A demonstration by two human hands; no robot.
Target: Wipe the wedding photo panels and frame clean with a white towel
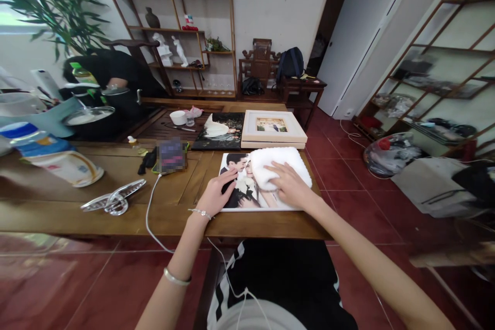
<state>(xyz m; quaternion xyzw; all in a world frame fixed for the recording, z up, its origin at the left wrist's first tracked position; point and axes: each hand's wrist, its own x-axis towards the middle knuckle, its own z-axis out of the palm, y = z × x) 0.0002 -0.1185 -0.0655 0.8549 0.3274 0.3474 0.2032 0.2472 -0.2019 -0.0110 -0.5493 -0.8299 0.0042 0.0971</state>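
Note:
A large wedding photo print (243,191) lies flat on the wooden table (116,216) in front of me. My left hand (217,193) rests flat on its left edge, fingers spread. My right hand (289,183) presses down on a white towel (284,162) that covers the print's upper right part, fingers stretched over the cloth.
Behind the print lie a dark photo print (220,131) and a light framed picture on a stack (273,128). A phone with a white cable (170,157), a metal object (114,198) and bottles (58,157) sit at left. A person in black (112,77) bends at the far left. Shelves and bags stand right.

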